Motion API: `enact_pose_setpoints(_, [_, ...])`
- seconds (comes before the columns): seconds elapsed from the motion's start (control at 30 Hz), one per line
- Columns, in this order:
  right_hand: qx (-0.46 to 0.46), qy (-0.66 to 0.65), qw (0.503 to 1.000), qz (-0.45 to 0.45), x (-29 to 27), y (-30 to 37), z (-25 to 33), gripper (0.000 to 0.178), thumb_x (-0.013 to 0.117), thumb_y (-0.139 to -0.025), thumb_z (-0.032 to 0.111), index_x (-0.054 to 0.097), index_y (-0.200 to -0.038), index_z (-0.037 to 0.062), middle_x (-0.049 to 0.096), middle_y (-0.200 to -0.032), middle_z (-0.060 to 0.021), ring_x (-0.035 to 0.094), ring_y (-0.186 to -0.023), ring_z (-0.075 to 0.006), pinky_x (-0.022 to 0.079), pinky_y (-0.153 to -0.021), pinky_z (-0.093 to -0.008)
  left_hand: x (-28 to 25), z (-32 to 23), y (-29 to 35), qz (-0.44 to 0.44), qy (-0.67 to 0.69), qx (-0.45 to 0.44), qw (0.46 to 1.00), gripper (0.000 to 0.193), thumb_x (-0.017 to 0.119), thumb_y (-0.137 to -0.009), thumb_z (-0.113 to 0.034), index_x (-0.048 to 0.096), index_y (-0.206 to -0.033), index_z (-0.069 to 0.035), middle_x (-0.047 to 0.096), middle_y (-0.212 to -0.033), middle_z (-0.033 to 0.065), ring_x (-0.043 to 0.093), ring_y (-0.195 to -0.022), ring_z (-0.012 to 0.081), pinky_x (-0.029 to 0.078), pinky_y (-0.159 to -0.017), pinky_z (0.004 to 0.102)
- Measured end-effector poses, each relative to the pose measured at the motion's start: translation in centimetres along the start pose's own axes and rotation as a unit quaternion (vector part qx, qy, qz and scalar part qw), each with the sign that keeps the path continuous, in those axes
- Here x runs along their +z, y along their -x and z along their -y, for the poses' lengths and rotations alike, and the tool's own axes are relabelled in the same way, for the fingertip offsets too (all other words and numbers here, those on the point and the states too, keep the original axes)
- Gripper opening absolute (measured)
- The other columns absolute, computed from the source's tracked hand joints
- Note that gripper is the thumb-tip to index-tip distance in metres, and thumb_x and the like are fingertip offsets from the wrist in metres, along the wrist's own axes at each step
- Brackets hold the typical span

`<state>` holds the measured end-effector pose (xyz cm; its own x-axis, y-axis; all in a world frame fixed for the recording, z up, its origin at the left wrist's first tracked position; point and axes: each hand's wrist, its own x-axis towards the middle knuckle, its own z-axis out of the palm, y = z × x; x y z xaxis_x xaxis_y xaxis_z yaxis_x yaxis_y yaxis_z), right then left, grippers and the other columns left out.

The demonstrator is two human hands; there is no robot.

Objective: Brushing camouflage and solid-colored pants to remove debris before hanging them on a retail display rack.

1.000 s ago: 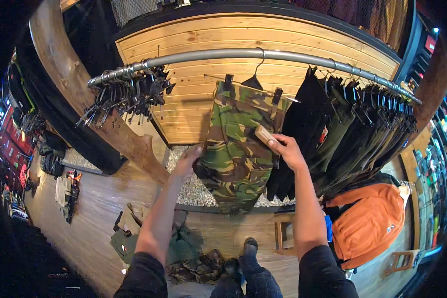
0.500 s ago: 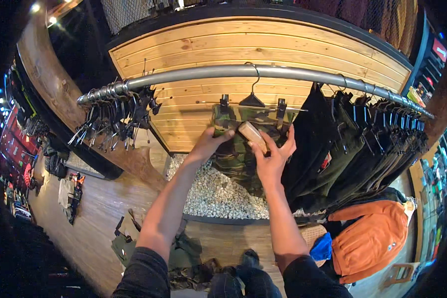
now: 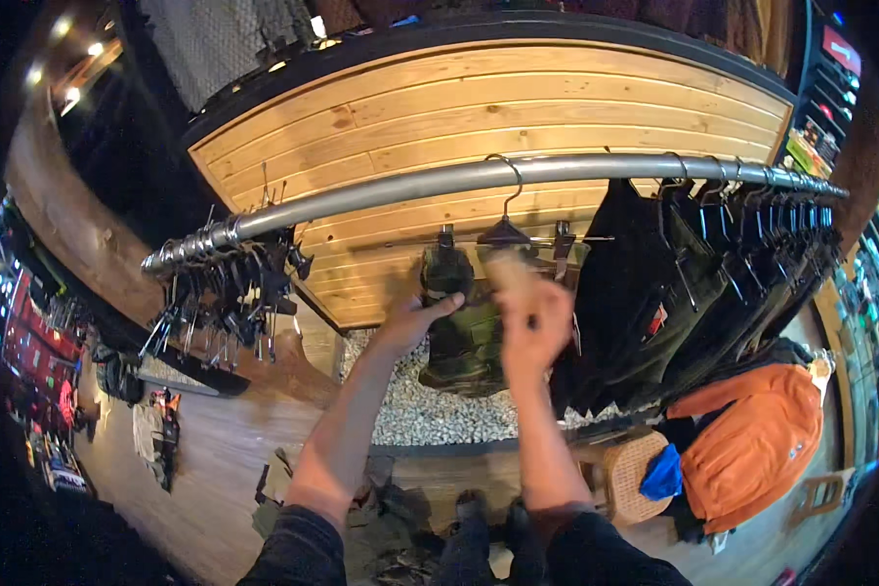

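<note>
Green-brown camouflage cloth garment [image 3: 472, 354] hanging at frame centre, probably soft, light, best held by top edge; left hand [image 3: 406, 326] pinching its left side, right hand [image 3: 537, 330] gripping blurred tan block [image 3: 510, 276].

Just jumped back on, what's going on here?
A person's left hand holds a camouflage garment near its top, while the right hand, blurred, grips a tan block-like object in front of it. The garment hangs from a clip hanger on a metal rail. Dark garments hang to its right; bunched hangers hang at the rail's left end.
</note>
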<state>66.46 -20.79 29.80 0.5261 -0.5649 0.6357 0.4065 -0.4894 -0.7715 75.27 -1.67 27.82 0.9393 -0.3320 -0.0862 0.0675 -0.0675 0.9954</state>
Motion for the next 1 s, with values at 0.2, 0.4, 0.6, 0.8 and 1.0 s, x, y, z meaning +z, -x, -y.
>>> enact_pose_setpoints(0.2, [0.029,-0.016,0.999,-0.041,1.3,0.2,2.4,0.03,0.075,-0.086,0.02,0.065,-0.101,-0.0032,0.062,-0.1,-0.0126,0.06,-0.089,-0.0222,0.049,-0.08,-0.0331,1.8,-4.5,1.5,0.05,-0.033,0.033,0.998,0.041,0.074,-0.086,-0.016,0.059,-0.122,-0.006,0.066,-0.113,0.0055,0.061,-0.105,0.0175,0.048,-0.09,0.0344])
enact_pose_setpoints(0.4, [0.036,-0.024,0.999,-0.018,2.2,1.4,1.9,0.02,0.069,-0.088,0.013,0.068,-0.103,-0.0011,0.064,-0.1,-0.0109,0.061,-0.091,-0.024,0.048,-0.079,-0.0345,-0.5,-3.2,0.2,0.1,-0.031,0.059,0.993,0.041,0.077,-0.085,-0.02,0.064,-0.12,-0.003,0.068,-0.112,0.0046,0.061,-0.102,0.0154,0.048,-0.091,0.0338])
enact_pose_setpoints(0.6, [-0.025,-0.034,0.984,0.173,2.6,1.9,5.5,0.022,0.077,-0.079,0.013,0.069,-0.098,0.0043,0.062,-0.1,-0.0122,0.061,-0.093,-0.0285,0.049,-0.081,-0.0351,-2.4,-1.9,-0.3,0.111,-0.203,0.003,0.973,0.036,0.075,-0.081,-0.008,0.064,-0.115,-0.003,0.068,-0.111,0.0046,0.062,-0.104,0.0179,0.046,-0.095,0.0359])
enact_pose_setpoints(0.8, [0.135,0.045,0.948,-0.284,-3.0,-0.4,-3.0,0.019,0.067,-0.089,0.009,0.065,-0.104,-0.0018,0.062,-0.097,-0.01,0.059,-0.091,-0.021,0.047,-0.082,-0.0323,0.5,-3.5,-0.8,0.119,0.0,0.008,0.993,0.043,0.077,-0.082,-0.011,0.06,-0.121,-0.004,0.064,-0.117,0.0038,0.061,-0.11,0.019,0.05,-0.094,0.0371])
enact_pose_setpoints(1.0, [0.169,0.016,0.973,-0.155,-0.7,6.2,-3.6,0.013,0.068,-0.086,0.009,0.068,-0.096,0.0,0.063,-0.105,-0.0145,0.062,-0.09,-0.0268,0.05,-0.077,-0.035,-0.6,-2.4,-2.3,0.209,0.104,-0.008,0.972,0.03,0.07,-0.087,-0.004,0.063,-0.117,-0.003,0.066,-0.112,0.0033,0.06,-0.106,0.0172,0.047,-0.092,0.0338])
